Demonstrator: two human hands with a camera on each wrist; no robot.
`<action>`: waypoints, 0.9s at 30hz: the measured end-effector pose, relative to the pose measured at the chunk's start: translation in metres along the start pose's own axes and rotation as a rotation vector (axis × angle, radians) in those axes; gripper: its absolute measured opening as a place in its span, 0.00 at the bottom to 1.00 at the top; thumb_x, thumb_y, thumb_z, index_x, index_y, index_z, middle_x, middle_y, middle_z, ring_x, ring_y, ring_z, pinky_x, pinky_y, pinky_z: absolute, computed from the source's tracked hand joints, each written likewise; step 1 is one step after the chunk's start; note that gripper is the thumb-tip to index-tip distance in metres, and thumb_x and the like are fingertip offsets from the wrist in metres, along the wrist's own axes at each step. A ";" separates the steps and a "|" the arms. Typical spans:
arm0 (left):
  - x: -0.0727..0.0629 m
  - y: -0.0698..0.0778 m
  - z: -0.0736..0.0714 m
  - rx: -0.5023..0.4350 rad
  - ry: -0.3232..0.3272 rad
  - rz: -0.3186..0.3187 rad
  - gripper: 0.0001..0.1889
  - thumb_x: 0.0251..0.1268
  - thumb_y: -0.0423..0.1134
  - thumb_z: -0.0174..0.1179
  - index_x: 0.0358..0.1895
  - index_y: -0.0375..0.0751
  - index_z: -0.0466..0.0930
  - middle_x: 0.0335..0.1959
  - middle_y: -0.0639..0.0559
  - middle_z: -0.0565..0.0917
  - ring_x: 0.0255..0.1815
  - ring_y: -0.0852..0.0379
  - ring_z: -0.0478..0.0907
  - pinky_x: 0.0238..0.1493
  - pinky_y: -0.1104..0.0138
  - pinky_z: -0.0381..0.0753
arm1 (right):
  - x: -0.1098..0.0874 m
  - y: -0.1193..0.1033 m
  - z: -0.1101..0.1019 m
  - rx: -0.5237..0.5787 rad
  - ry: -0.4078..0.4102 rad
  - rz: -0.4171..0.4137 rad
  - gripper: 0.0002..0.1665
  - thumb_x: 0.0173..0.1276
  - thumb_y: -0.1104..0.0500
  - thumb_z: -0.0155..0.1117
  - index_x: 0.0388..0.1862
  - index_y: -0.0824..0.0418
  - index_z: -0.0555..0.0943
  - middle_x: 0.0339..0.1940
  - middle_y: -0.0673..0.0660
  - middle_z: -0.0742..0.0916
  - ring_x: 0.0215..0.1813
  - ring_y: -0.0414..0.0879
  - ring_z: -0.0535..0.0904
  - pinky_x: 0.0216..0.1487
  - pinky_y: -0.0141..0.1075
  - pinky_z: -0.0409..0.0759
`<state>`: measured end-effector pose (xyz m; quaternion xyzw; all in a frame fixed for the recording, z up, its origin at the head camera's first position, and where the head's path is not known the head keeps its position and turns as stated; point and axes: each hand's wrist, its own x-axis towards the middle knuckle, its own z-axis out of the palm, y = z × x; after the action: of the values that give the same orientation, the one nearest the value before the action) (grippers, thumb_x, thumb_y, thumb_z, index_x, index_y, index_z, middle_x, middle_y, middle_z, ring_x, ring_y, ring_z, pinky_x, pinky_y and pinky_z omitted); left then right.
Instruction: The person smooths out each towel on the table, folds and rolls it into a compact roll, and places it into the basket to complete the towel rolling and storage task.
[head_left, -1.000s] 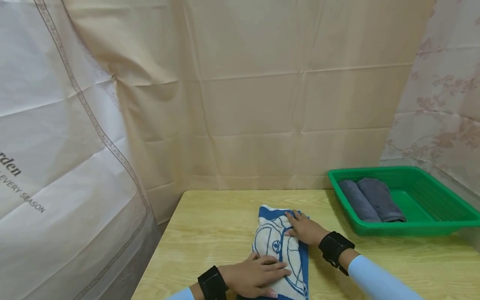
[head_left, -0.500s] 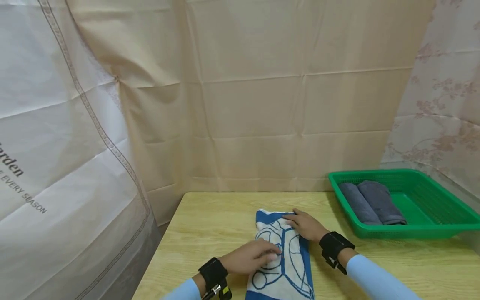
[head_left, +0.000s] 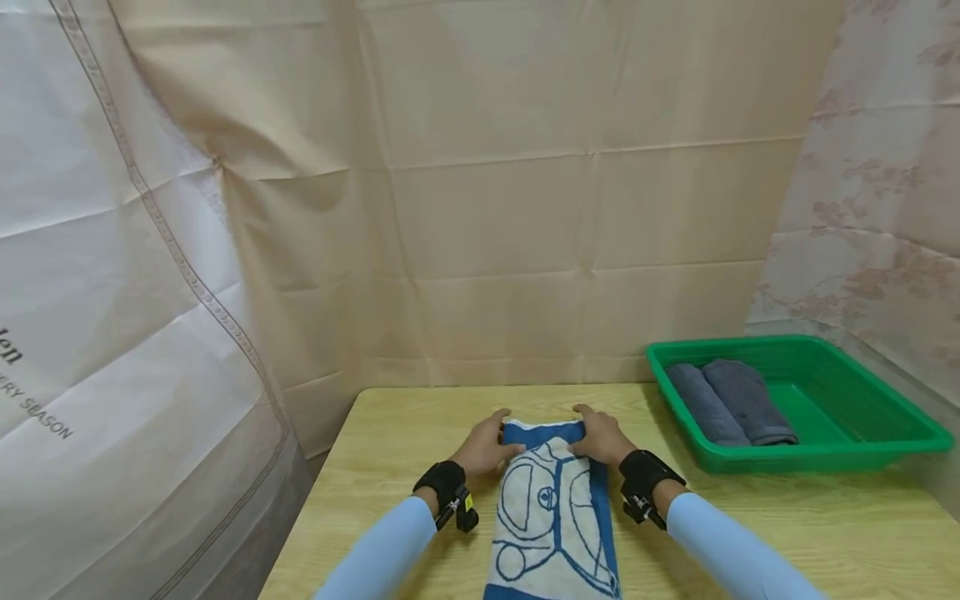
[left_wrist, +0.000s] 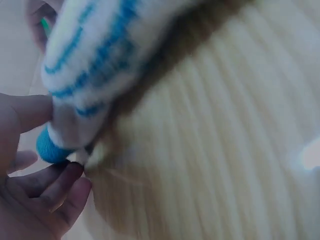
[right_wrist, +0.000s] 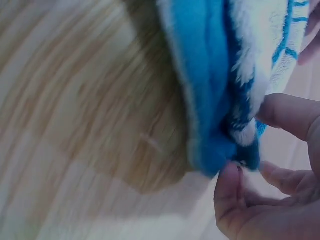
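Observation:
A folded blue-and-white towel [head_left: 543,508] with blue line drawings lies lengthwise on the table in the head view. At its far left corner, my left hand [head_left: 483,446] pinches the edge, thumb on top and fingers below. The far right corner is pinched by my right hand [head_left: 603,437]. Close up in the left wrist view, the towel's end [left_wrist: 80,115] sits between the thumb and curled fingers. Stacked layers of the towel [right_wrist: 215,100] show along the side in the right wrist view, with the right thumb against the upper layer.
To the right stands a green plastic basket [head_left: 862,454] with two dark grey rolled towels [head_left: 727,404] in its left part. The wooden table [head_left: 420,425] ends at a beige cloth backdrop [head_left: 480,208]. A white printed cloth [head_left: 135,358] hangs at the left.
My left hand has moved from the towel's middle, where it lay flat, up to the far left corner. My right hand has shifted from the towel's top to its far right corner.

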<state>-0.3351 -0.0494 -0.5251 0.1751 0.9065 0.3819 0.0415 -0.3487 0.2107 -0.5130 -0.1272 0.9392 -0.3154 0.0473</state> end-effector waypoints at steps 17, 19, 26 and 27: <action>-0.005 -0.001 0.000 -0.261 -0.069 -0.026 0.09 0.66 0.28 0.69 0.42 0.49 0.87 0.40 0.53 0.85 0.39 0.54 0.75 0.46 0.57 0.75 | 0.001 0.010 -0.001 0.292 -0.142 -0.082 0.31 0.57 0.77 0.73 0.59 0.63 0.75 0.48 0.61 0.81 0.42 0.53 0.76 0.40 0.42 0.75; -0.006 -0.002 -0.001 -0.260 -0.064 -0.026 0.09 0.66 0.29 0.69 0.42 0.49 0.86 0.40 0.54 0.84 0.40 0.53 0.75 0.44 0.57 0.74 | 0.002 0.013 0.000 0.274 -0.130 -0.116 0.31 0.57 0.76 0.73 0.59 0.62 0.78 0.49 0.59 0.82 0.43 0.51 0.77 0.42 0.41 0.76; -0.003 -0.008 -0.006 -0.218 -0.063 -0.032 0.09 0.68 0.39 0.71 0.46 0.48 0.82 0.42 0.56 0.83 0.41 0.55 0.77 0.44 0.58 0.77 | 0.003 0.020 -0.002 0.141 -0.114 -0.267 0.19 0.65 0.64 0.73 0.55 0.60 0.85 0.50 0.53 0.87 0.54 0.53 0.81 0.55 0.51 0.79; -0.003 -0.008 -0.007 -0.216 -0.058 -0.033 0.09 0.69 0.41 0.70 0.47 0.49 0.81 0.41 0.56 0.83 0.39 0.55 0.78 0.42 0.59 0.78 | 0.002 0.021 -0.003 0.143 -0.117 -0.275 0.19 0.67 0.63 0.72 0.57 0.60 0.84 0.52 0.53 0.87 0.56 0.54 0.81 0.57 0.52 0.79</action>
<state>-0.3362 -0.0603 -0.5259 0.1657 0.8612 0.4714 0.0928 -0.3560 0.2278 -0.5230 -0.2690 0.8838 -0.3770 0.0671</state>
